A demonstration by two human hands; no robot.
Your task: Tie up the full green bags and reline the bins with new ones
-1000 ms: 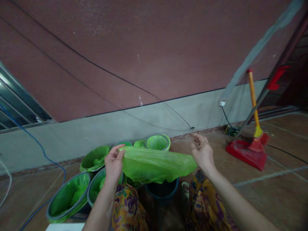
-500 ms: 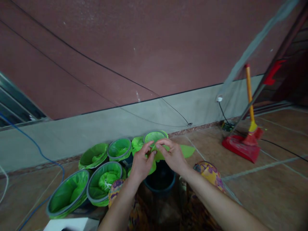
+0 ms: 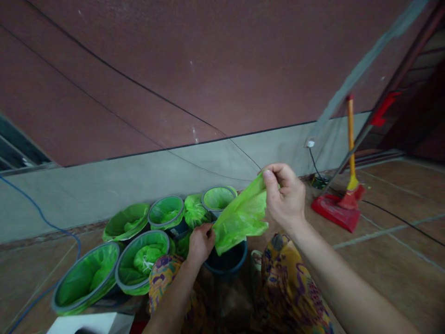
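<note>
Slanting film, head view: green plastic bag point(image 3: 243, 211), thin, crumpled, up off the floor. Clock laid on this view, 12 toward the wall.
Bag's long axis: from roughly 7:30, low end, to 1:30, high end. Loose ragged edge sags on the 5 o'clock side.
Right hand point(image 3: 285, 197): at the high end. Thumb and forefinger pinched together on the bag's corner; bag lies toward 7:30 from these fingertips.
Left hand point(image 3: 201, 243): at the low end. Fingers clamped on the bag's edge, tips partly in shade, exact grip hard to make out. Bag lies toward 1:30 from them.
Dark bucket point(image 3: 226, 272): mouth upward, no green showing inside. About 5 o'clock from the left fingertips, close by; left hand the nearer, right hand higher and farther off. Bag's lower end overlaps its mouth from where I stand; touching or just above, cannot tell.
Patterned trousers point(image 3: 292, 287): one knee each side of the bucket.
Green-lined buckets point(image 3: 134, 288): clustered from 9 to 12 o'clock of the dark one; bundle of green film point(image 3: 194, 211) at 11.
Red dustpan point(image 3: 335, 213): 3 o'clock, well apart, yellow-handled broom point(image 3: 352, 139) upright in it.
</note>
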